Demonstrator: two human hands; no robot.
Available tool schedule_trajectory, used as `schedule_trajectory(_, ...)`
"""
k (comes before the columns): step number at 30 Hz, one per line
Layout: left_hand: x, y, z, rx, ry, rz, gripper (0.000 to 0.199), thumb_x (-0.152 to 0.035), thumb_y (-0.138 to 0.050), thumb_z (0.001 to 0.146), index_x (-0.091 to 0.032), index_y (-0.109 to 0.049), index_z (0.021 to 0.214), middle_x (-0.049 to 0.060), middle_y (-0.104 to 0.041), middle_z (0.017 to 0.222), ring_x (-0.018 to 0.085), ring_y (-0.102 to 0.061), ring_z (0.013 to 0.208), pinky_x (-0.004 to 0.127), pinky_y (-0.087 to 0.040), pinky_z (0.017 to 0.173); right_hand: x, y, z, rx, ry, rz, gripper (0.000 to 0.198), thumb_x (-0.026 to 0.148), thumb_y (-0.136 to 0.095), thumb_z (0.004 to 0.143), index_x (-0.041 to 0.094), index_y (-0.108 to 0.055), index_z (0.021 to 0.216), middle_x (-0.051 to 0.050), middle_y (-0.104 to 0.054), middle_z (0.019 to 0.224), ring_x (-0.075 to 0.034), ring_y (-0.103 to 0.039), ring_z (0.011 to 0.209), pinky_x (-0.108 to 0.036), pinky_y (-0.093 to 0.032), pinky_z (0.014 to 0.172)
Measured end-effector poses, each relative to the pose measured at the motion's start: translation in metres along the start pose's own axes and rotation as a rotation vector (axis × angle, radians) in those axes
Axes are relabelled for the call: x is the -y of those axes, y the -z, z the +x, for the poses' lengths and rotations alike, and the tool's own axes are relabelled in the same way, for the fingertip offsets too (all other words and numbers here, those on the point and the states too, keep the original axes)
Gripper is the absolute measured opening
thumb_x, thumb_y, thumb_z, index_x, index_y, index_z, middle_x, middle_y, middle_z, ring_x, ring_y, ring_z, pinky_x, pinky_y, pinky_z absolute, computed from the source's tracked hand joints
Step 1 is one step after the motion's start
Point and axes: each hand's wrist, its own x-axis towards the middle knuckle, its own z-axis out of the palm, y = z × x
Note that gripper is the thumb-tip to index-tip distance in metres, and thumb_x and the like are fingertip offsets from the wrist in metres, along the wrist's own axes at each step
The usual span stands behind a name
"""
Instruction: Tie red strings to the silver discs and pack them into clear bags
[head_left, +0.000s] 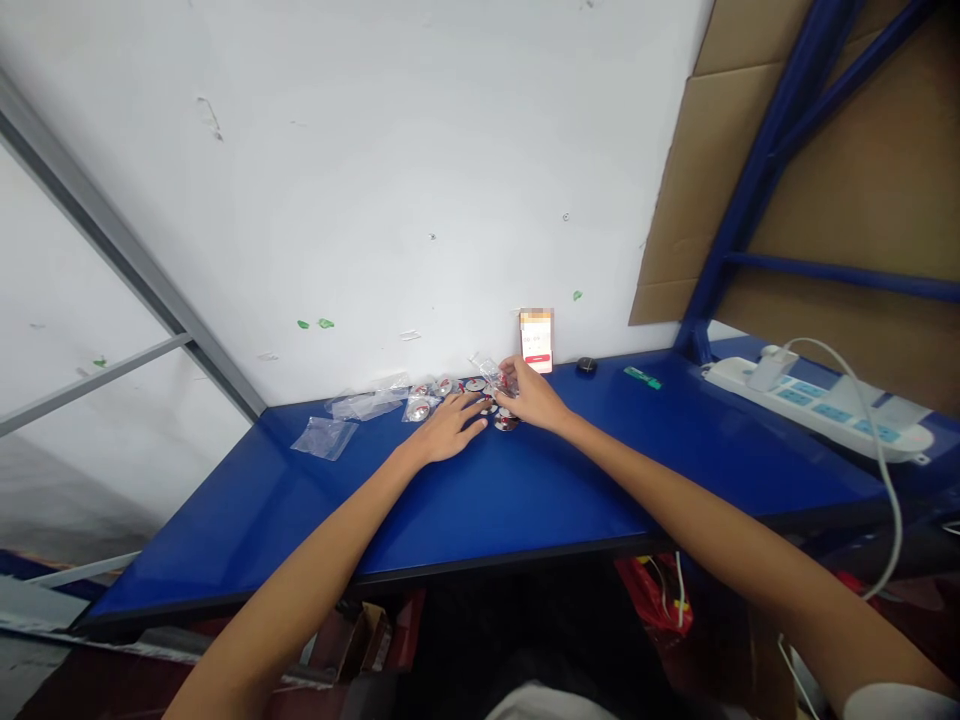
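1. Reaching over the blue bench, both forearms are angled inward.
2. The left hand is laid palm down, its fingers loosely spread over round metallic discs; whether these are pressed cannot be told.
3. By the right hand, a clear plastic packet is pinched between curled fingers and thumb.
4. The discs are clustered near the wall, around both hands.
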Motion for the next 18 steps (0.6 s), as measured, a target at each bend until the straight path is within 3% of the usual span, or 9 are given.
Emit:
schedule_trajectory(6, 0.002, -0.005, -0.001, 0.077, 0.039, 0.008, 0.062, -0.06, -0.029, 0.111, -0.029, -0.049, 0.161, 0.007, -0.043, 0.169, 0.033, -0.035, 0.154, 0.054, -0.027, 0.126, 0.001, 0.001, 0.0, -0.002, -0.016, -0.004, 0.044, 0.027, -0.069, 0.084, 0.022, -0.051, 0.124, -0.011, -0.067, 0.121, -0.027, -0.066, 0.112, -0.041, -0.053, 0.097)
schedule_trajectory(10, 0.0, -0.003, 0.0, 0.044, 0.025, 0.009, 0.056, -0.056, -0.034, 0.111, -0.028, -0.055, 0.155, 0.008, -0.054, 0.159, 0.032, -0.043, 0.145, 0.052, -0.035, 0.119, -0.001, 0.001, 0.0, 0.02, 0.008, -0.019, 0.046, 0.025, -0.069, 0.084, 0.022, -0.052, 0.127, -0.011, -0.067, 0.122, -0.027, -0.066, 0.114, -0.04, -0.052, 0.099)
schedule_trajectory(14, 0.003, 0.003, 0.003, -0.031, 0.008, -0.006, 0.037, -0.039, -0.043, 0.109, -0.025, -0.072, 0.127, 0.01, -0.069, 0.128, 0.028, -0.057, 0.124, 0.048, -0.041, 0.114, 0.001, 0.0, -0.006, 0.17, 0.098, -0.089, 0.045, 0.024, -0.07, 0.085, 0.021, -0.055, 0.127, -0.011, -0.068, 0.122, -0.026, -0.066, 0.11, -0.038, -0.052, 0.095)
schedule_trajectory(18, 0.011, 0.01, 0.003, -0.153, 0.116, -0.069, 0.021, -0.02, -0.05, 0.098, -0.022, -0.071, 0.095, 0.008, -0.072, 0.104, 0.027, -0.064, 0.107, 0.045, -0.048, 0.104, 0.008, -0.006, -0.013, 0.321, 0.146, -0.214, 0.05, 0.036, -0.081, 0.084, 0.02, -0.06, 0.126, -0.014, -0.068, 0.122, -0.032, -0.063, 0.114, -0.044, -0.05, 0.097)
